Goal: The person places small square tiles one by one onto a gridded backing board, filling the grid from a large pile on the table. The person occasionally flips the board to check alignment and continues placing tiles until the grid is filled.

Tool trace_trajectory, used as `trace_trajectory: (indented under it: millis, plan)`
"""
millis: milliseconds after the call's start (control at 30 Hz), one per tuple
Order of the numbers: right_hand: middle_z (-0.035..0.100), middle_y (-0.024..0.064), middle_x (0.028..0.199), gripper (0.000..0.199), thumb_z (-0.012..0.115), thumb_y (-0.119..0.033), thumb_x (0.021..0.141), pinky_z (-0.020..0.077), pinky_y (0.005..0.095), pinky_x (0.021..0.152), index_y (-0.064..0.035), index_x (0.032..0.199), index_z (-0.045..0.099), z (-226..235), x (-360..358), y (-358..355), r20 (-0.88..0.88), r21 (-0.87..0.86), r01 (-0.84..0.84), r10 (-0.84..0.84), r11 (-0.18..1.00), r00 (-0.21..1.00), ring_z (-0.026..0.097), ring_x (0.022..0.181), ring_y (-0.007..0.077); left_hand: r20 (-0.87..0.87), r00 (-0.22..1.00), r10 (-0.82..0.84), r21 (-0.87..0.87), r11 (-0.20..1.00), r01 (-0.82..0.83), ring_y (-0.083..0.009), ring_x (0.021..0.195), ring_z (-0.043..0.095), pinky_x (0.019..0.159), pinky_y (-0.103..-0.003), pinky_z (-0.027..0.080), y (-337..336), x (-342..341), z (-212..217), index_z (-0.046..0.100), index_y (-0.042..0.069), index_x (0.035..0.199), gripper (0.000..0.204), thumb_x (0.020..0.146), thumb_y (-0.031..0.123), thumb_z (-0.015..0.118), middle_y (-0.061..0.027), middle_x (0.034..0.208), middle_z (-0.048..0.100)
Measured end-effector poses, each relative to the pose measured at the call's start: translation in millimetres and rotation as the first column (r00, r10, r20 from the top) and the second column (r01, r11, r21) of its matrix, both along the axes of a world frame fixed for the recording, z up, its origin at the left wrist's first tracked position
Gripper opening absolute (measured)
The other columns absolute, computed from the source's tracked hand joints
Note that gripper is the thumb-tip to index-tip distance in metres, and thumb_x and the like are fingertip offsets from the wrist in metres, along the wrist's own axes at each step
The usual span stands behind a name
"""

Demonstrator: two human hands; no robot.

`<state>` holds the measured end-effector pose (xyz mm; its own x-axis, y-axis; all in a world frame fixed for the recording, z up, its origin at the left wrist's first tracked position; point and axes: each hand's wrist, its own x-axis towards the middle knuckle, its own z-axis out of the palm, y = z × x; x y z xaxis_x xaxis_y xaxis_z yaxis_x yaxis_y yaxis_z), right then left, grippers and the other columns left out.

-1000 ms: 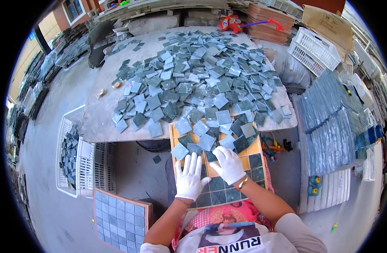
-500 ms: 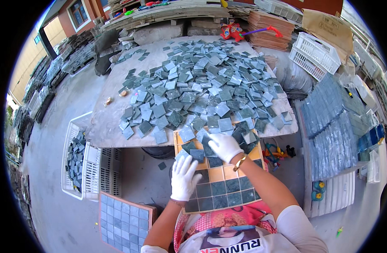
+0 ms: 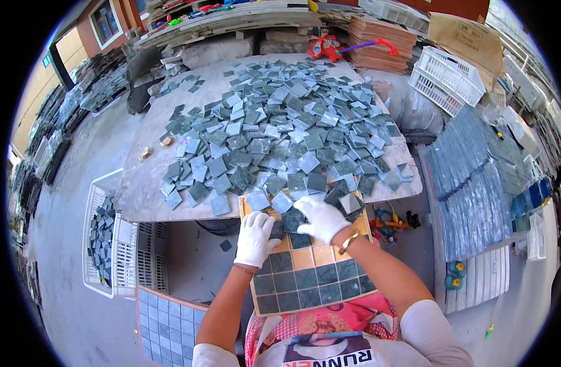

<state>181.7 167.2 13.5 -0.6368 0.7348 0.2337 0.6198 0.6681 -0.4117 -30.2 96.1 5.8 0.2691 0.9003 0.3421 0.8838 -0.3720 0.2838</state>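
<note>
both hands are being seen over the wooden grid tray (image 3: 309, 260), gloved in white. the left hand (image 3: 255, 238) is being laid flat on the tray's upper left part, fingers spread and released, with a dark tile (image 3: 277, 230) being touched at its fingertips. the right hand (image 3: 321, 218) is being pressed palm-down onto loose grey-green tiles (image 3: 293, 218) at the tray's top edge; whether one of them is being gripped cannot be told, since the palm is hiding them. a gold bangle (image 3: 348, 241) is being worn at the right wrist.

the tray is being propped between the person's lap and the near edge of the counter (image 3: 147, 183), tilted toward the person. its lower rows are being shown already filled with dark green squares, while a few bare orange cells are being left open just below the hands.

a broad heap of tiles (image 3: 274, 128) is being spread across the counter, well beyond the hands. a white crate (image 3: 112, 244) holding more dark tiles is being seen on the floor to the left, and a filled sheet of pale blue squares (image 3: 167, 327) is being seen near the left elbow. stacked glassy blue mosaic sheets (image 3: 476, 177) are being seen on the right, with white baskets (image 3: 445, 76) behind them.
</note>
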Motion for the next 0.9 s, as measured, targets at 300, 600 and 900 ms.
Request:
trace_trajectory:
  millis: [300,600,900]
  plan:
    - [0.053,0.0182,0.112,0.05,0.072,-0.028,0.071,0.0487,0.0418,0.089,-0.0072,0.114,0.055,15,22,19,-0.127,-0.158,0.319,-0.34,0.935,0.932,0.056,0.106,0.0357,0.105,0.989,0.107,0.081,0.99,-0.116,-0.0329,0.109,0.051,0.097,-0.045,0.04,-12,-12,6,0.06,0.005,0.108,0.057,0.058,0.023,0.08,-0.0117,0.107,0.057]
    - [0.054,0.0132,0.111,0.058,0.073,-0.037,0.076,0.0514,0.0415,0.081,-0.0056,0.119,0.051,7,-7,-15,0.209,-0.035,0.065,-0.057,0.997,0.976,0.059,0.101,0.0305,0.9,-0.196,0.39,-0.31,0.887,0.342,-0.0227,0.099,0.061,0.081,-0.037,0.052,-23,-4,1,0.052,0.001,0.126,0.046,0.098,0.037,0.051,-0.0096,0.116,0.06]
    - [0.067,0.0168,0.091,0.022,0.051,-0.021,0.092,0.0525,0.0432,0.063,-0.0053,0.102,0.062,-20,6,14,-0.167,0.104,-0.068,0.084,0.992,0.982,0.067,0.073,0.0324,0.761,-0.361,0.54,-0.311,0.791,0.527,-0.0251,0.091,0.064,0.071,-0.034,0.051,-57,-17,-16,0.05,0.005,0.127,0.041,0.098,0.034,0.051,-0.0099,0.112,0.063]
